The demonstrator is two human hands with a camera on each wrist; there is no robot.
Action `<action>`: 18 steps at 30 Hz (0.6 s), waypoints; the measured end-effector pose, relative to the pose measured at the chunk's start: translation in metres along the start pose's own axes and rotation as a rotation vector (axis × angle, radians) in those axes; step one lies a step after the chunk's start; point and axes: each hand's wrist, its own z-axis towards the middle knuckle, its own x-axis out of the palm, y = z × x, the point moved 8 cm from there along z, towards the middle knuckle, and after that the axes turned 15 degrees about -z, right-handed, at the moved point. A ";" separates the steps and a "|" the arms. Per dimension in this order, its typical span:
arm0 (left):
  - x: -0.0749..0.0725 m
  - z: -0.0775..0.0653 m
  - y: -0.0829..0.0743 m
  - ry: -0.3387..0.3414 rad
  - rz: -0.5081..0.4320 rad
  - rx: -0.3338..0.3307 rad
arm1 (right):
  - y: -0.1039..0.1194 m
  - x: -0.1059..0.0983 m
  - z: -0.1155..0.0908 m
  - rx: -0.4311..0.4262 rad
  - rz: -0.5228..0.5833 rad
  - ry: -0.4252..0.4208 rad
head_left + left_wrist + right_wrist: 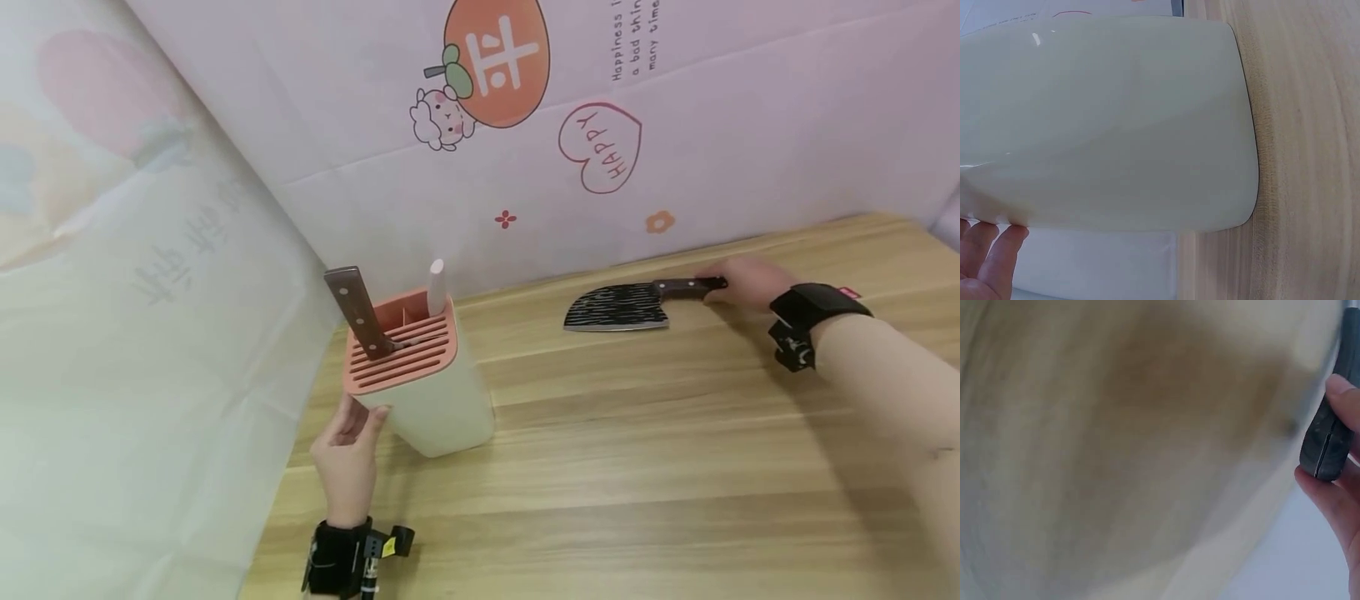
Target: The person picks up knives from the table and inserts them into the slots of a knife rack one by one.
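Note:
A cleaver (617, 307) with a black streaked blade is at the right of the head view, its blade pointing left. My right hand (753, 282) grips the end of its dark riveted handle (678, 288). In the right wrist view, thumb and fingers pinch the handle butt (1325, 447) from both sides. On the left stands a cream knife block (442, 408) with a slotted pink top. My left hand (348, 446) holds its near left corner just under the top, thumb at the front. Its fingertips (1017, 232) touch the cream wall in the left wrist view.
A brown-handled knife (358, 312) leans in the block's slots, and a pale pink handle (437, 287) rises from its rear compartment. Printed cloth (360, 92) hangs behind and on the left. Below lies the wood-grain table (600, 467).

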 end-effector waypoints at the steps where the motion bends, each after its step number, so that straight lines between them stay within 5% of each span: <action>1: -0.001 0.000 0.000 -0.002 0.002 -0.003 | 0.001 -0.003 -0.002 0.015 0.008 0.008; 11: 0.000 0.003 0.002 0.019 0.007 -0.006 | 0.018 -0.047 -0.012 0.020 0.052 0.000; 18: -0.003 0.003 0.004 0.020 0.001 -0.027 | 0.052 -0.107 -0.019 0.008 0.067 -0.263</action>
